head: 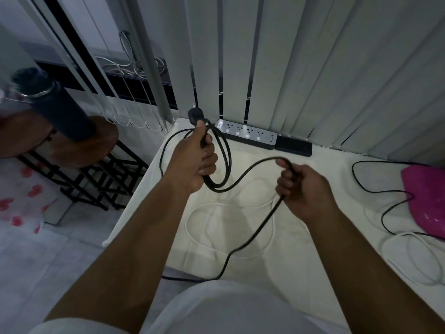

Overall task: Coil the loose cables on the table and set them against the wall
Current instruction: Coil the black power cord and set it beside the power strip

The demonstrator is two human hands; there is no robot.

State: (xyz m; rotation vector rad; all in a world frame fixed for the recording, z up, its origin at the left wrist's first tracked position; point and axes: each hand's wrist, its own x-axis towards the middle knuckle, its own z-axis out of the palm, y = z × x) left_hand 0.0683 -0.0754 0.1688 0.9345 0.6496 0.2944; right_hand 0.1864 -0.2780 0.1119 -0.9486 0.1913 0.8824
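My left hand (pixel 193 159) grips a few loops of a thick black cable (pixel 250 168) above the white table (pixel 301 249); its black plug (pixel 194 115) sticks up above my fist. My right hand (pixel 302 185) holds the same cable further along, and from there it runs down over the table's front edge. A white cable (pixel 204 208) lies in loose loops on the table under my hands. A thin black cable (pixel 368 189) and another white cable (pixel 409 261) lie loose at the right.
A grey power strip (pixel 248 133) and a black box (pixel 292 145) lie by the vertical blinds (pixel 313 68) at the back. A pink object (pixel 426 201) sits at the right edge. Left of the table stand a wooden stool (pixel 79 150) and a dark bottle (pixel 57 104).
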